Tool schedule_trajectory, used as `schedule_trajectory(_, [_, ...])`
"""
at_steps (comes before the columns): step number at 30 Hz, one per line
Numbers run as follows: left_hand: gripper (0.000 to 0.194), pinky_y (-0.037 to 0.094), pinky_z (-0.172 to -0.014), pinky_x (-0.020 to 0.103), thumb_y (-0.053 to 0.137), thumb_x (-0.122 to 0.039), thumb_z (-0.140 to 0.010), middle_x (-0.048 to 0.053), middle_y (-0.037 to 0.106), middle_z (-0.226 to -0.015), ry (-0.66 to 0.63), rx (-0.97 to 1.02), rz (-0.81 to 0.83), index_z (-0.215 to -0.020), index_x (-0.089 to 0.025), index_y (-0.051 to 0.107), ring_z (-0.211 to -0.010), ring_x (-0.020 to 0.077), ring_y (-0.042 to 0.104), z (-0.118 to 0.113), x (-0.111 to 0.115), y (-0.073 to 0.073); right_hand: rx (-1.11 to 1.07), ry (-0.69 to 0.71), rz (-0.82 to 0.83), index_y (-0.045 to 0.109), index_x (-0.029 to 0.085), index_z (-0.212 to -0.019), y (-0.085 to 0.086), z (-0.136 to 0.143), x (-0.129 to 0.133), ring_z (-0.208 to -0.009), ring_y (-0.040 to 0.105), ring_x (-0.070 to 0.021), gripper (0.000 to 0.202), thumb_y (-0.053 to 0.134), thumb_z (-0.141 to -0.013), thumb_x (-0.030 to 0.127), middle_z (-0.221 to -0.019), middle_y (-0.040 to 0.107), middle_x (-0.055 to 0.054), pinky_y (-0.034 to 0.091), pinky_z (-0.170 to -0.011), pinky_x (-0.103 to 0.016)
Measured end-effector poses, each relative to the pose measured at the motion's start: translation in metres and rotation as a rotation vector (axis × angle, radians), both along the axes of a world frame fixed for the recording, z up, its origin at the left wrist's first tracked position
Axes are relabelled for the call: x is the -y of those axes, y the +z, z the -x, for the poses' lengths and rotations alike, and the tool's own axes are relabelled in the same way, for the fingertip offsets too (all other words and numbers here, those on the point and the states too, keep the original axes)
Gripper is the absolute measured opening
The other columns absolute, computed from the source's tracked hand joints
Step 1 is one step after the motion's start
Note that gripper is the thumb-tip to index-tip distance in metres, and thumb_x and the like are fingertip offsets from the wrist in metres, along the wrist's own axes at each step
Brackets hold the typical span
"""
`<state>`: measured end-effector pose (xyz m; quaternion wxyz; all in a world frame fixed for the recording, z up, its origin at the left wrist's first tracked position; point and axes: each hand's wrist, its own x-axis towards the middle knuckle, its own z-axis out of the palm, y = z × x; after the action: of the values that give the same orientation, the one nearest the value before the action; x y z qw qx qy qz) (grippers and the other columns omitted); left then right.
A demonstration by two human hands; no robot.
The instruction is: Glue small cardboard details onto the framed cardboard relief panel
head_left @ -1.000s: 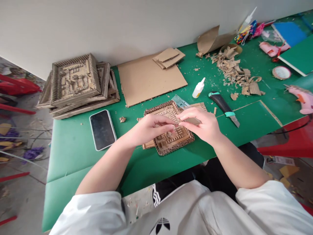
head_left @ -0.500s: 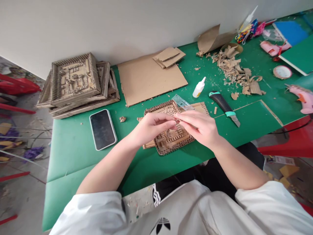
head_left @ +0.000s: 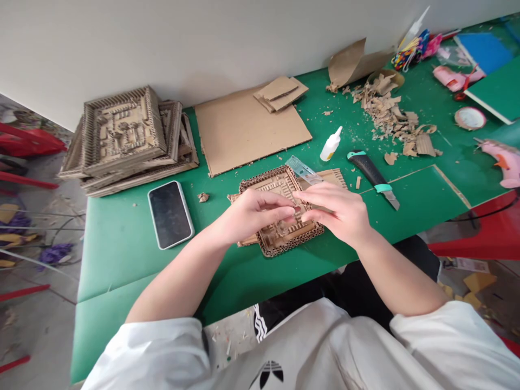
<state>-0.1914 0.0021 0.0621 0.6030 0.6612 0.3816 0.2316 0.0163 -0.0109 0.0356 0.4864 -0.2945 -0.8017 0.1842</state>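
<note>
A small cardboard tray with a corrugated rim and raised strips inside lies on the green table, partly under both hands. Above its left part is my left hand, thumb and fingers pinched together on something too small to make out. My right hand hovers over the tray's right side, its thumb and fingers apart with nothing visible between them. Behind my right hand lie a clear ruler and a ribbed cardboard piece.
Left, a phone lies before stacked cardboard frames. A cardboard sheet lies at the back. To the right are a white glue bottle, a utility knife, cardboard scraps and a tape roll.
My right hand has moved slightly right, away from my left fingertips, and its thumb and fingers have spread. My left hand has barely moved and keeps its pinch.
</note>
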Motion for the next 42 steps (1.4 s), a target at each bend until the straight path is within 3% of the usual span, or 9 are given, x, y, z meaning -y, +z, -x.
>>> schedule_trajectory(7, [0.03, 0.054, -0.065, 0.026, 0.065, -0.04, -0.081, 0.008, 0.074, -0.079, 0.014, 0.01, 0.02, -0.093, -0.014, 0.072, -0.07, 0.0159, 0.068, 0.001, 0.0, -0.001, -0.047, 0.088, 0.127, 0.068, 0.025, -0.106, -0.001, -0.008, -0.003, -0.084, 0.065, -0.0134, 0.028, 0.062, -0.082, 0.011, -0.088, 0.073, -0.001, 0.055, -0.075, -0.032])
schedule_trajectory(14, [0.022, 0.054, -0.068, 0.023, 0.067, -0.033, -0.079, 0.006, 0.074, -0.078, -0.004, 0.01, 0.055, -0.089, -0.013, 0.071, -0.073, 0.0144, 0.068, -0.001, 0.0, 0.004, -0.01, 0.046, 0.094, 0.069, 0.026, -0.103, -0.002, -0.003, -0.003, -0.082, 0.065, -0.0141, 0.025, 0.068, -0.079, 0.019, -0.088, 0.073, -0.001, 0.055, -0.074, -0.032])
schedule_trajectory(26, [0.022, 0.053, -0.067, 0.022, 0.067, -0.033, -0.079, 0.005, 0.074, -0.078, -0.031, 0.014, 0.033, -0.088, -0.013, 0.071, -0.072, 0.0137, 0.068, -0.003, 0.002, 0.006, -0.053, -0.047, -0.011, 0.067, 0.024, -0.096, -0.002, 0.007, 0.002, -0.078, 0.066, -0.0151, 0.017, 0.065, -0.08, 0.017, -0.084, 0.073, -0.001, 0.055, -0.071, -0.033])
schedule_trajectory(35, [0.022, 0.053, -0.068, 0.022, 0.066, -0.031, -0.08, 0.006, 0.074, -0.081, -0.042, 0.047, 0.074, -0.091, -0.014, 0.072, -0.075, 0.0141, 0.067, -0.002, 0.001, 0.005, -0.094, 0.035, 0.084, 0.064, 0.023, -0.085, -0.001, 0.006, 0.002, -0.077, 0.064, -0.0149, 0.01, 0.07, -0.077, 0.027, -0.078, 0.069, -0.001, 0.053, -0.072, -0.033])
schedule_trajectory(42, [0.02, 0.047, -0.059, 0.02, 0.065, -0.032, -0.08, 0.004, 0.072, -0.076, -0.005, -0.004, -0.052, -0.086, -0.015, 0.073, -0.065, 0.0106, 0.06, -0.004, 0.004, 0.006, -0.057, 0.023, 0.06, 0.063, 0.023, -0.084, 0.002, 0.008, 0.004, -0.077, 0.063, -0.015, 0.008, 0.068, -0.079, 0.024, -0.078, 0.068, -0.001, 0.053, -0.073, -0.033])
